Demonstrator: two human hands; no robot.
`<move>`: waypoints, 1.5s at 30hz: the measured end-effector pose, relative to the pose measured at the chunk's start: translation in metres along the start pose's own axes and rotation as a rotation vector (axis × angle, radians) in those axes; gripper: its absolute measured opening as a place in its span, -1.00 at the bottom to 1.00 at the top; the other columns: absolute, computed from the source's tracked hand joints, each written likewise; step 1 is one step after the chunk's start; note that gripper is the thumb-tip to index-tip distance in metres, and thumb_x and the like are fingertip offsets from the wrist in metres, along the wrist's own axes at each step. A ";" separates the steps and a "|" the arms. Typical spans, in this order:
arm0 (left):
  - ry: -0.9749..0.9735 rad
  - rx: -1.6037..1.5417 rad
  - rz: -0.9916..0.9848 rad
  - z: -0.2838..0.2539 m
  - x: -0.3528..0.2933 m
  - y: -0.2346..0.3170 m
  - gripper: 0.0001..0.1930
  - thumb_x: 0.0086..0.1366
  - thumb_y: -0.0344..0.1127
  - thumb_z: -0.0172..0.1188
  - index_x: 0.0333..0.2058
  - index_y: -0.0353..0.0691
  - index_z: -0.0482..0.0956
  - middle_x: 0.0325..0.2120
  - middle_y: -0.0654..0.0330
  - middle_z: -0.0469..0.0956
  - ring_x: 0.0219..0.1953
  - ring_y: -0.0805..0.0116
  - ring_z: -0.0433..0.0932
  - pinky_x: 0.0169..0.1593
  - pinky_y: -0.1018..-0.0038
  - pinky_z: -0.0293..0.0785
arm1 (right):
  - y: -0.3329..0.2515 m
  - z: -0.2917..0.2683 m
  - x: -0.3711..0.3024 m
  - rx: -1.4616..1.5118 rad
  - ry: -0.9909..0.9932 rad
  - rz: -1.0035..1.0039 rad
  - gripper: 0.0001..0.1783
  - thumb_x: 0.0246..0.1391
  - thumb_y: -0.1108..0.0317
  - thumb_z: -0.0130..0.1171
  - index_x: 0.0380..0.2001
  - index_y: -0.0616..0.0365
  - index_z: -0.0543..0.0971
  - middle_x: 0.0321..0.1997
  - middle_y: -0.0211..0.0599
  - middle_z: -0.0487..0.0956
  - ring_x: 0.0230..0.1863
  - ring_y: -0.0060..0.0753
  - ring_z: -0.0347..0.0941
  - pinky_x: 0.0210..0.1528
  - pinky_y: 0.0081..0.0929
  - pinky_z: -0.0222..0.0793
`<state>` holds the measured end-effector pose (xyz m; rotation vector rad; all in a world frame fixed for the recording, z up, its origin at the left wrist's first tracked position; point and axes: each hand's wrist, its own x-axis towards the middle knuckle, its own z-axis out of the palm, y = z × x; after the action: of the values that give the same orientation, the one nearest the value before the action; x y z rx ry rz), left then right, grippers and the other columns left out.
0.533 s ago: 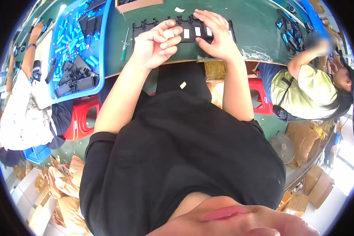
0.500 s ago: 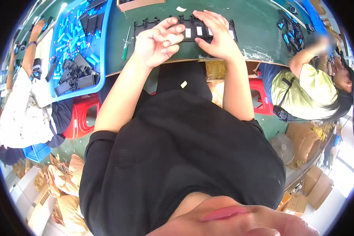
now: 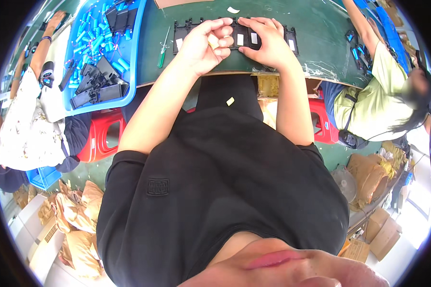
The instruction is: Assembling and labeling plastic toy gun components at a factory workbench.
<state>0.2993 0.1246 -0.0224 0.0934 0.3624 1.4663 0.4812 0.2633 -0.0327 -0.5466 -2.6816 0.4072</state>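
A row of flat black plastic cases [image 3: 247, 37] lies at the top centre of the frame, set side by side and running across the picture. Small clips or knobs stick up along the far edge. Upright white rectangular labels show on several of the cases: one near the row's left end, a close pair around the middle, another near the right end. Parts of the row are hidden behind the hands, so the full count cannot be told. A small pale-yellow piece [image 3: 212, 41] is held in the left hand [image 3: 215, 45], just left of top centre, mostly covered by curled fingers; its outline is unclear.
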 end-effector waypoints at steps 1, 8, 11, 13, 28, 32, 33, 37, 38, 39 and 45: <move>0.196 0.170 0.098 0.008 -0.001 -0.001 -0.78 0.56 -0.24 0.07 -0.10 -0.27 0.58 -0.53 0.34 0.37 -0.53 0.59 0.30 -0.58 0.63 0.18 | 0.001 0.001 0.000 -0.001 0.003 0.002 -0.20 -0.12 0.13 0.54 0.27 -0.04 0.58 0.23 -0.26 0.65 0.42 -0.12 0.37 0.58 0.13 -0.10; -0.002 2.166 0.596 0.004 0.024 0.000 -0.81 0.26 -0.29 0.30 -0.17 -0.09 0.78 -0.55 0.06 0.62 -0.45 0.14 0.67 -0.32 0.26 0.57 | 0.005 -0.001 0.002 -0.058 0.000 -0.010 -0.19 -0.15 0.15 0.50 0.28 -0.09 0.58 0.22 -0.21 0.63 0.40 -0.13 0.39 0.55 0.00 -0.01; -0.101 2.516 0.461 0.006 0.039 0.003 -0.83 0.14 -0.33 0.33 -0.28 -0.10 0.78 -0.48 0.02 0.68 -0.35 -0.01 0.71 -0.24 0.17 0.63 | 0.004 -0.002 0.005 -0.049 -0.022 0.000 -0.18 -0.18 0.12 0.53 0.27 -0.10 0.59 0.24 -0.30 0.65 0.41 -0.15 0.38 0.58 0.09 -0.09; -0.102 2.584 0.427 0.013 0.044 0.002 -0.87 0.10 -0.34 0.33 -0.35 -0.12 0.77 -0.47 0.02 0.69 -0.33 0.00 0.72 -0.22 0.17 0.65 | 0.003 -0.004 0.005 -0.038 -0.018 0.008 -0.18 -0.18 0.12 0.53 0.27 -0.10 0.59 0.23 -0.29 0.65 0.41 -0.15 0.38 0.58 0.10 -0.09; -0.390 2.819 0.220 0.035 0.062 -0.001 -0.95 0.06 -0.39 0.36 -0.45 -0.17 0.75 -0.44 0.10 0.72 -0.30 0.14 0.76 -0.21 0.23 0.69 | -0.004 -0.011 0.004 0.022 -0.046 0.079 -0.21 -0.19 0.12 0.51 0.23 -0.12 0.60 0.17 -0.09 0.64 0.41 -0.07 0.36 0.60 0.17 -0.18; -0.465 2.757 0.234 0.031 0.068 0.012 -0.87 0.09 -0.32 0.31 -0.43 -0.25 0.71 -0.47 -0.02 0.69 -0.37 0.00 0.73 -0.25 0.13 0.68 | -0.004 -0.015 0.005 0.023 -0.072 0.096 -0.19 -0.20 0.09 0.56 0.23 -0.11 0.61 0.19 -0.04 0.62 0.43 -0.03 0.34 0.61 0.19 -0.20; -0.365 2.757 0.279 0.024 0.070 0.015 -0.83 0.12 -0.30 0.28 -0.36 -0.27 0.69 -0.47 -0.06 0.69 -0.35 -0.04 0.73 -0.24 0.10 0.66 | -0.005 -0.014 0.006 -0.006 -0.057 0.081 -0.18 -0.20 0.08 0.57 0.23 -0.08 0.60 0.19 -0.04 0.62 0.43 -0.01 0.33 0.61 0.19 -0.19; -0.369 2.697 0.354 0.025 0.061 0.024 -0.87 0.17 -0.31 0.25 -0.37 -0.21 0.69 -0.49 -0.03 0.67 -0.38 -0.07 0.70 -0.24 0.06 0.64 | -0.003 -0.013 0.003 0.016 -0.051 0.108 -0.20 -0.19 0.06 0.52 0.22 -0.07 0.60 0.19 -0.16 0.64 0.42 -0.04 0.35 0.61 0.17 -0.21; -0.435 2.696 0.316 0.026 0.059 0.026 -0.88 0.17 -0.30 0.25 -0.39 -0.18 0.69 -0.49 0.00 0.67 -0.38 -0.06 0.70 -0.25 0.07 0.64 | 0.000 -0.011 0.003 0.026 -0.047 0.103 -0.21 -0.19 0.06 0.52 0.22 -0.07 0.60 0.20 -0.20 0.65 0.42 -0.05 0.35 0.61 0.17 -0.21; -0.405 2.687 0.277 0.031 0.051 0.024 -0.89 0.16 -0.30 0.25 -0.46 -0.14 0.70 -0.50 0.03 0.67 -0.38 -0.03 0.70 -0.26 0.11 0.64 | -0.001 -0.009 0.004 0.047 -0.051 0.087 -0.21 -0.19 0.06 0.52 0.22 -0.06 0.61 0.20 -0.25 0.65 0.42 -0.06 0.35 0.61 0.16 -0.21; -0.466 2.785 0.319 0.037 0.057 0.014 -0.91 0.09 -0.31 0.33 -0.50 -0.17 0.73 -0.49 0.03 0.69 -0.37 0.04 0.74 -0.28 0.17 0.67 | -0.004 -0.013 0.004 -0.009 -0.050 0.096 -0.20 -0.21 0.04 0.54 0.20 -0.03 0.61 0.17 -0.19 0.67 0.42 -0.05 0.36 0.60 0.21 -0.22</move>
<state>0.3005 0.1877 0.0057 2.5959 1.6952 0.0433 0.4820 0.2642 -0.0190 -0.6777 -2.7132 0.4410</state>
